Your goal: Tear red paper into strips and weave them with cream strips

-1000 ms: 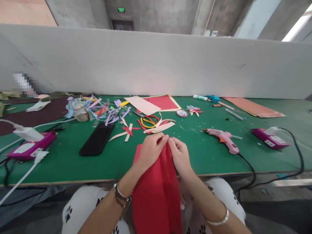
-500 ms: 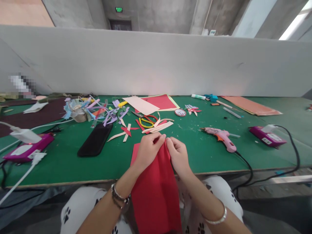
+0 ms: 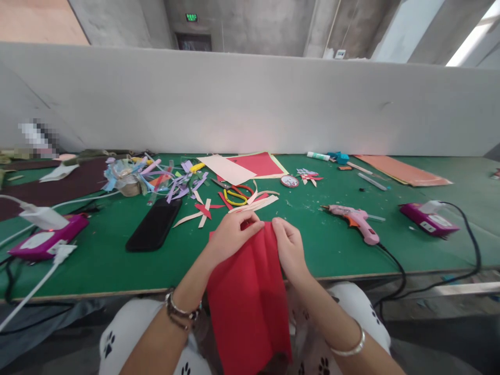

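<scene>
A sheet of red paper (image 3: 246, 302) with lengthwise creases hangs from the table edge toward my lap. My left hand (image 3: 234, 237) pinches its top edge between thumb and curled fingers. At the top right corner, my right hand (image 3: 289, 247) grips the same sheet, thumb on top. Just beyond my hands lie cut cream strips (image 3: 255, 204) and scissors (image 3: 236, 195) with yellow and red handles. Crossed cream and red strips (image 3: 203, 210) rest to the left of them.
A black phone (image 3: 154, 226) lies at left near a magenta power strip (image 3: 50, 237). On the right are a pink glue gun (image 3: 357, 219) with a cord and another power strip (image 3: 427, 219). Paper sheets (image 3: 260, 164), a round tin (image 3: 289, 180) and a glue stick (image 3: 318, 155) sit farther back.
My hands have moved apart along the paper's top edge, the right one slightly rightward. The fold between them has opened wider, and both hands still hold the sheet.
</scene>
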A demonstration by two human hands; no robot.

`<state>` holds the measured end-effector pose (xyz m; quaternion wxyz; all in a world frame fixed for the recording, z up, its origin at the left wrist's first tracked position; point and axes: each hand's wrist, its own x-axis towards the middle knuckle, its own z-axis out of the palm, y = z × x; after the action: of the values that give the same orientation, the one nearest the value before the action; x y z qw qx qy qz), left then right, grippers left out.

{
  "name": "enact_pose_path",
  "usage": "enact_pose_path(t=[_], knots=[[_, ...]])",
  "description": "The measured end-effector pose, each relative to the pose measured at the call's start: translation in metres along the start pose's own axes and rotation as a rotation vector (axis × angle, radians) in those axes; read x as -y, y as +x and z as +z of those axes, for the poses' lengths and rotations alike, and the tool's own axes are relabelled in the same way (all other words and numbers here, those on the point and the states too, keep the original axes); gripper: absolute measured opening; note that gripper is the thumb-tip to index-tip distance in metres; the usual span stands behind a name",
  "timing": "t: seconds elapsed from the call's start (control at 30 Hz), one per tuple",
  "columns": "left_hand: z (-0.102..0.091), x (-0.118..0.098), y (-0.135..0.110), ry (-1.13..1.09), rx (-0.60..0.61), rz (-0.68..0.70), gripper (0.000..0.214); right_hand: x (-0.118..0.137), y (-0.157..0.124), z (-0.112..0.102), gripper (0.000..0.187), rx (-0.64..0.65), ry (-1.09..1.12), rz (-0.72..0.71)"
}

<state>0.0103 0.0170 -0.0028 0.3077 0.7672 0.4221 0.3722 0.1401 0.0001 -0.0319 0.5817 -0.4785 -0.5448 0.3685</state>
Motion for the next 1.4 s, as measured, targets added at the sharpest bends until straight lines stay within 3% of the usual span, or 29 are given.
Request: enact_pose_path(t=[0.13,0.23,0.3,0.47,0.6,0.87,1.03,1.4], knots=[[-0.012,0.003,-0.004,0.109,0.103,-0.026,0.023,-0.006,0.039,0.002,0.035,0.160,-0.161,-0.089],[-0.016,0.006,-0.006,0.211,0.101,-0.080,0.022,-0.013,0.085,0.022,0.029,0.225,-0.609,-0.251],[-0.018,0.006,-0.007,0.233,0.083,-0.093,0.022,-0.018,0.111,0.043,0.035,0.341,-0.989,-0.235],[-0.020,0.004,-0.008,0.194,0.073,-0.063,0.022,-0.031,0.143,0.092,0.036,0.419,-1.129,-0.164],[-0.019,0.006,-0.008,0.172,0.070,-0.049,0.021,-0.038,0.151,0.108,0.038,0.474,-1.179,-0.072],[-0.019,0.005,-0.007,0.159,0.067,-0.040,0.022,-0.036,0.153,0.104,0.045,0.497,-1.261,-0.020],[-0.020,0.003,-0.008,0.159,0.074,-0.051,0.022,-0.036,0.154,0.093,0.046,0.441,-1.298,0.015],[-0.020,0.002,-0.008,0.178,0.074,-0.058,0.022,-0.048,0.157,0.086,0.045,0.458,-1.327,-0.050]])
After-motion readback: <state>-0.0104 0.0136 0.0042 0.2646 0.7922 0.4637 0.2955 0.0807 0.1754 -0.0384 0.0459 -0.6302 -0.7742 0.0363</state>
